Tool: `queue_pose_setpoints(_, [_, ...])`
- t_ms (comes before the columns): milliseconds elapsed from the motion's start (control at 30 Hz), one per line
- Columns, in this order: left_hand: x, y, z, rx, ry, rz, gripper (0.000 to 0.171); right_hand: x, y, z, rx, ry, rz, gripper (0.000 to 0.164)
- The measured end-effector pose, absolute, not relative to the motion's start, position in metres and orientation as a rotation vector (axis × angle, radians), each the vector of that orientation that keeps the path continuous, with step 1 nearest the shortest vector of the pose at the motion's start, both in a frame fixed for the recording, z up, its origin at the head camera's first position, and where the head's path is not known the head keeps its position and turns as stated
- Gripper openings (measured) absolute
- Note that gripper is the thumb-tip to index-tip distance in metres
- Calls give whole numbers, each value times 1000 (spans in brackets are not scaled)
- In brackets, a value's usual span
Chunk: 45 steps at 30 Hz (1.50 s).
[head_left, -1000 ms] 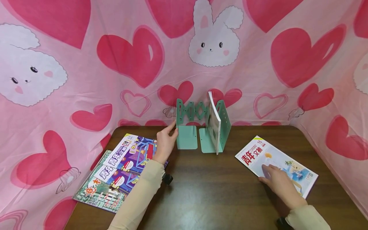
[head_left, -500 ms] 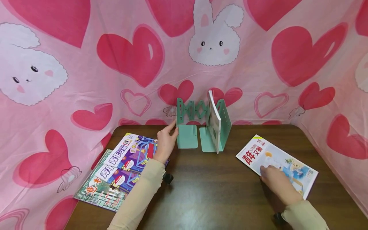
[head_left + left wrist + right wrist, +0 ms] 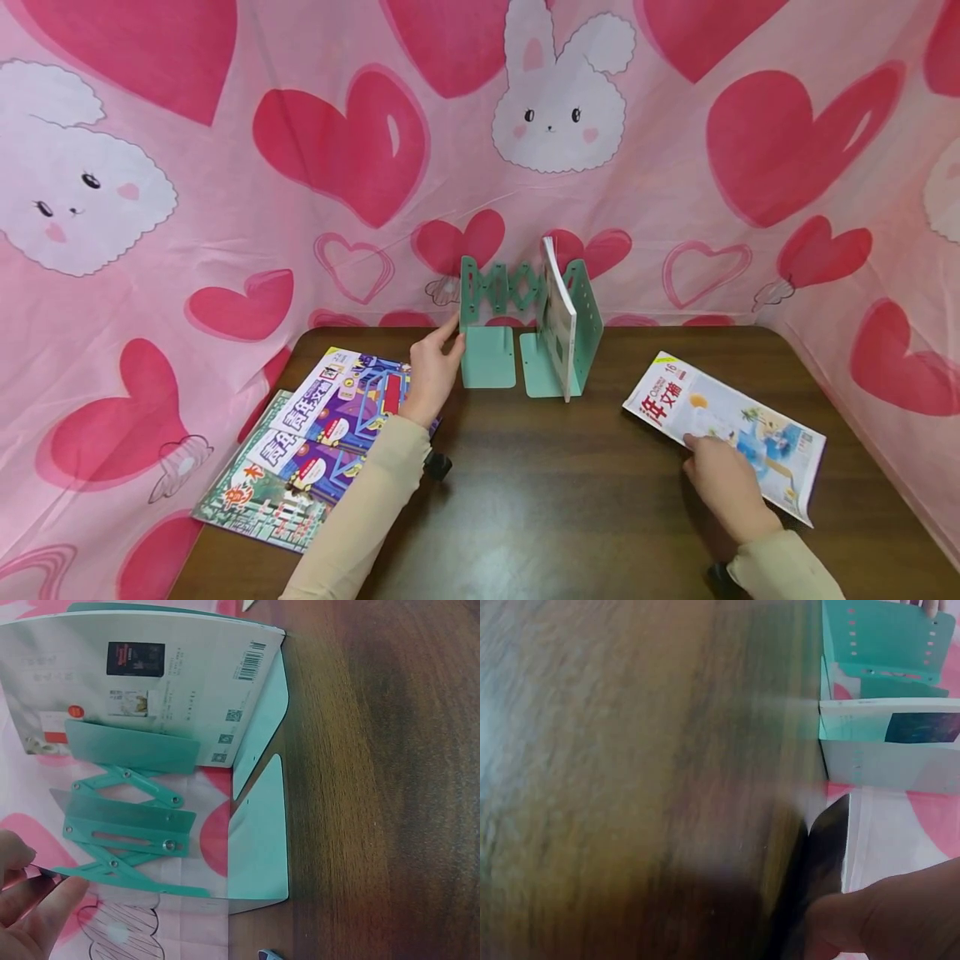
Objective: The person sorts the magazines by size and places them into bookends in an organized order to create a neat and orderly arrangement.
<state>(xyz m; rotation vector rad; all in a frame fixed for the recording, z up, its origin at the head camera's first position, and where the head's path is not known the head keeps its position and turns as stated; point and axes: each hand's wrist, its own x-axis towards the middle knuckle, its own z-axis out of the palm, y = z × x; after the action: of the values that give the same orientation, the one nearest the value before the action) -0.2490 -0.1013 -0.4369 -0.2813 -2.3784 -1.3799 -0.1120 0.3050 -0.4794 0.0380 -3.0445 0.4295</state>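
A green expandable bookend (image 3: pixel 489 358) stands at the table's back, its two end plates joined by a folding lattice. My left hand (image 3: pixel 433 371) pinches the edge of its left plate; the left wrist view shows thumb and fingers (image 3: pixel 56 907) at that edge. One magazine (image 3: pixel 187 682) stands in the bookend, leaning near the right plate. At the right, my right hand (image 3: pixel 723 483) grips the near edge of a magazine (image 3: pixel 776 454) with a pale blue cover, thumb below. This magazine is bent slightly and its near edge is raised off the table.
Several overlapping magazines (image 3: pixel 330 417) lie at the left beside my left forearm, two purple ones above a green one. The dark wooden table (image 3: pixel 555 492) reaches back to a pink cloth (image 3: pixel 675 150) with hearts and rabbits.
My right hand has taken hold of the pale blue magazine, and its near edge has come up from the table. The left hand and bookend stay in place.
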Motion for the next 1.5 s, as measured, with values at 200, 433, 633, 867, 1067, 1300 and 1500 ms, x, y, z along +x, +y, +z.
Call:
queue_pose_setpoints(200, [-249,-101,-438,-281,-2369,-1376,48,-111,311,-481,-79,-3013,489,25])
queue_pose_setpoints(433, [-249,-101,-438,-288,-2347,-1390,47,-108,318,-482,-7,-2893,531,23])
queue_pose_setpoints(633, [-249,-101,-438,-294,-2358,-1391,48,-101,327,-476,-51,-2757,609,27])
queue_pose_setpoints(867, [-249,-100,-438,-289,-2366,-1387,49,-97,325,-471,-123,-2558,668,24])
queue_pose_setpoints(1067, [-247,-100,-437,-289,-2363,-1374,48,-97,320,-466,-186,-2403,752,24])
queue_pose_setpoints(1300, [-247,-100,-437,-279,-2363,-1367,47,-96,314,-458,-269,-2240,845,22])
queue_pose_setpoints(1500, [-248,-100,-437,-269,-2375,-1395,49,-94,306,-454,-327,-2128,1041,25])
